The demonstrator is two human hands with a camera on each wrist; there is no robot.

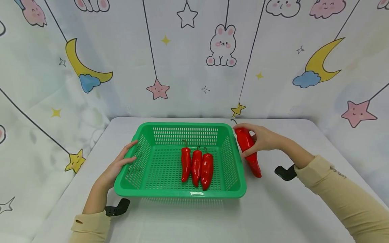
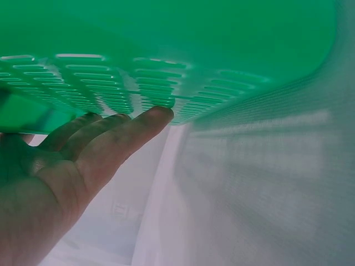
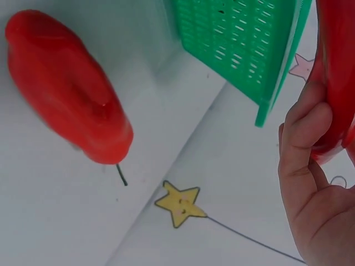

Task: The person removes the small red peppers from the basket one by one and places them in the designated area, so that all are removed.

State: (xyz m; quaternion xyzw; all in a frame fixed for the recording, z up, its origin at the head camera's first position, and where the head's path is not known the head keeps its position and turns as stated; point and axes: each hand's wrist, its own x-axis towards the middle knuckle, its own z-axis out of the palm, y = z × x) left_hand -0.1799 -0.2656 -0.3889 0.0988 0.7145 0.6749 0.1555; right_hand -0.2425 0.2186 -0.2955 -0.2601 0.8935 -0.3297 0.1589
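My right hand [image 1: 264, 138] grips a long red pepper [image 1: 245, 140] just outside the right wall of a green plastic basket [image 1: 182, 193]. Thumb and fingers lie on either side of it, and its thin stem points to the back. In the right wrist view, the held pepper [image 3: 339, 66] is cut off by the frame edge, while another red pepper [image 3: 69, 88] lies on the table. Against the basket's left side rests my left hand [image 1: 117, 167], with straight fingertips at the rim; the left wrist view shows its fingers [image 2: 125, 136] stretched along the slotted wall.
Three red peppers [image 1: 197, 167] lie side by side in the basket, right of its middle, stems to the back. The basket stands on a white-covered table [image 1: 182, 222]. Behind it hangs a patterned cloth [image 1: 188, 60] with stars, moons and a rabbit.
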